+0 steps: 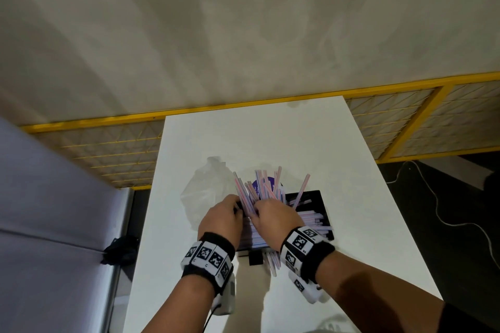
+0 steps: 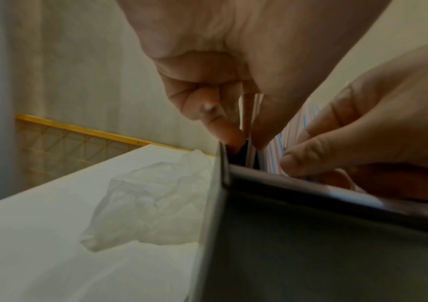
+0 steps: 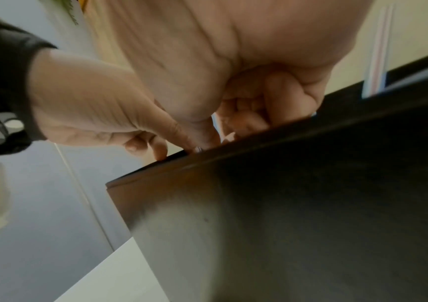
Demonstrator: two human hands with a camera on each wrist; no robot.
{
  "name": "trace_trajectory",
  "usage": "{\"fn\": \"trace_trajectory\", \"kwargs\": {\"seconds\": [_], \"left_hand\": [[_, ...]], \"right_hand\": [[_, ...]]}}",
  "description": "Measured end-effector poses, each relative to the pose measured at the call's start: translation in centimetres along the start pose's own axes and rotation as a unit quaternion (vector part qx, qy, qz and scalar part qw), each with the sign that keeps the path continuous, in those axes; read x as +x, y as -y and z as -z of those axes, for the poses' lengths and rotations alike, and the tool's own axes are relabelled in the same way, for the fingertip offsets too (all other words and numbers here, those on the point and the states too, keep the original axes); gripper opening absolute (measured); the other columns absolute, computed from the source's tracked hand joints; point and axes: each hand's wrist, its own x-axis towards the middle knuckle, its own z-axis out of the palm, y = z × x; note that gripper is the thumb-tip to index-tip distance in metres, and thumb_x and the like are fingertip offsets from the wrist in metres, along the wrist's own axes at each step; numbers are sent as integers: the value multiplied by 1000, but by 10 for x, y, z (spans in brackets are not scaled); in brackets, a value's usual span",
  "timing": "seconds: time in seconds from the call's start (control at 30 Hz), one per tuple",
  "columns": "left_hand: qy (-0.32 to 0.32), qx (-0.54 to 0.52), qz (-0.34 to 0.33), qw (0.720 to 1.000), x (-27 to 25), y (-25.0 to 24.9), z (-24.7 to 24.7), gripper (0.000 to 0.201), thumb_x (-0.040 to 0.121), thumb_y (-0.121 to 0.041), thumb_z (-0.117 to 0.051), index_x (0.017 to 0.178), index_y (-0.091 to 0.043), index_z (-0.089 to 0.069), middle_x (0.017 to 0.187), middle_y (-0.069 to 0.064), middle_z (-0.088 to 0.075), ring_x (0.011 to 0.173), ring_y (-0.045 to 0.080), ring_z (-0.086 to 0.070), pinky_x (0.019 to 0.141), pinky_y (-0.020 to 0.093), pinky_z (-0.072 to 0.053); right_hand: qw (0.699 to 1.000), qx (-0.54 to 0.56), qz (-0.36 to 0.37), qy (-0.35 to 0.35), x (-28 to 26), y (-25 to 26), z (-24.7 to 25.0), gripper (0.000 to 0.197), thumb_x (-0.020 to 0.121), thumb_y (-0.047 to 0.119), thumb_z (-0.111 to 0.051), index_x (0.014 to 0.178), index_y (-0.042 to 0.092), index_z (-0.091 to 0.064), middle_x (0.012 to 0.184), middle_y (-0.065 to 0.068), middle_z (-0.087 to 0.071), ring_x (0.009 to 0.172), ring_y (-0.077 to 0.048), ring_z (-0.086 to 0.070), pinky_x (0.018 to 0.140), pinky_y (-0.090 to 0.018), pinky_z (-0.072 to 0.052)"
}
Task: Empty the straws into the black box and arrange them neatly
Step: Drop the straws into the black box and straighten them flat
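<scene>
We hold the fanned bunch of thin striped plastic straws (image 1: 259, 189) in both grips, left hand (image 1: 220, 220) and right hand (image 1: 273, 220); we judge laying them flat toward 3 o'clock in the shallow black box (image 1: 323, 204) best.

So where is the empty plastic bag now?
In the head view the plastic bag lies crumpled on the white table, just left of the black box, beyond the left hand.

The black box (image 2: 336, 245) looked smooth and semi-glossy; the striped straws (image 1: 263, 186) plastic; the crumpled bag (image 2: 143, 208) thin translucent film; the tabletop (image 1: 270, 138) matt white.
</scene>
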Motion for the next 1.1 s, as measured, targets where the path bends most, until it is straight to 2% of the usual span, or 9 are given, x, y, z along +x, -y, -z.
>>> {"fn": "trace_trajectory", "kwargs": {"seconds": [0.13,0.2,0.33,0.43,0.5,0.6,0.83,1.0,1.1], "left_hand": [[25,-49,53,997,-1,-7,-8,7,94,-30,-57,99,-28,-51,77,-8,-61,65,11,-56,55,27,-40],[42,-110,88,989,-1,-12,-11,15,92,-29,-63,96,-24,-49,82,-5,-63,69,12,-59,57,27,-44],[24,-226,141,964,-1,-19,-11,36,84,-43,-76,93,-27,-45,86,-5,-68,72,7,-64,55,19,-40],[25,-235,125,964,2,-20,-9,32,83,-44,-76,96,-28,-52,86,-7,-69,75,8,-65,59,23,-46],[35,-232,96,967,4,-19,-9,21,86,-40,-74,97,-26,-62,85,-5,-71,77,13,-67,69,32,-56],[46,-231,70,969,4,-18,-8,16,89,-38,-72,92,-23,-71,83,-2,-74,80,18,-70,77,38,-59],[33,-235,46,970,-1,-15,-2,11,88,-38,-74,81,-30,-74,71,-22,-73,64,-5,-67,59,13,-47],[-2,-217,55,975,3,-12,13,16,87,-38,-75,75,-29,-71,68,-12,-72,64,-1,-67,60,19,-49],[-16,-206,51,977,5,-13,28,23,89,-38,-74,72,-27,-65,67,-7,-70,67,13,-69,63,29,-53]], "right_hand": [[999,36,5,-18,-5,-2,0,20,103,35,-46,92,20,-54,92,-2,-60,78,-26,-61,68,-43,-56],[998,50,19,-33,-9,-3,-1,16,103,33,-45,99,22,-55,97,-1,-60,81,-25,-60,69,-44,-55],[995,74,36,-53,-17,-8,-2,13,102,27,-43,108,23,-54,102,1,-58,85,-24,-59,72,-45,-54],[992,96,53,-68,-20,-11,-3,16,103,26,-43,114,24,-56,104,2,-59,88,-22,-59,74,-45,-54],[987,120,67,-86,-20,-13,-5,22,104,25,-44,121,24,-58,108,1,-60,92,-20,-59,77,-43,-53],[981,144,75,-103,-19,-17,-8,26,105,25,-44,127,22,-59,111,0,-60,94,-18,-59,80,-41,-53],[982,139,79,-103,-17,-18,-8,26,105,30,-44,123,23,-61,113,5,-57,95,-12,-59,84,-34,-54],[991,38,99,-80,-28,-18,-8,33,102,35,-42,121,18,-63,111,1,-56,106,-18,-52,93,-35,-48],[993,-19,100,-66,-37,-20,-13,37,100,41,-36,118,22,-62,112,3,-54,108,-20,-48,95,-37,-45]]}}
